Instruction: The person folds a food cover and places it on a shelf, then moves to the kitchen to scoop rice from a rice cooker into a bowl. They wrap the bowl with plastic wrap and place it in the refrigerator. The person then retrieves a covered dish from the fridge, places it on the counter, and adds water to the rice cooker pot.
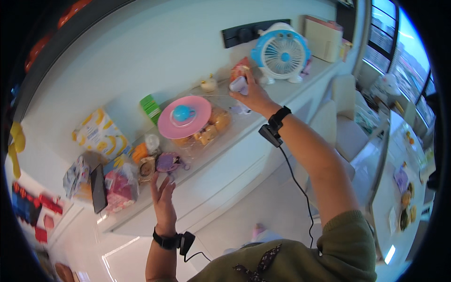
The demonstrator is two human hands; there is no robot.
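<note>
My right hand (256,96) grips a small pale lavender container (239,85) above the back of the white sideboard (225,141). Just behind it stands a red packet (240,68). A clear plastic wrapper (241,108) lies below the hand. My left hand (165,208) is held at the sideboard's front edge with fingers apart and nothing in it. Nearest to its fingertips are a purple patterned pouch (168,162) and a small round brown-rimmed item (146,168). Between the hands, a pink round lid with a blue knob (185,117) rests over bagged bread rolls (208,134).
A blue-and-white fan (284,56) stands right of my right hand. Leftward are a banana-print bag (102,135), a green box (150,108), a dark phone-like slab (99,188) and a pink package (121,188). Chairs (348,135) and a dining table (387,197) stand at the right.
</note>
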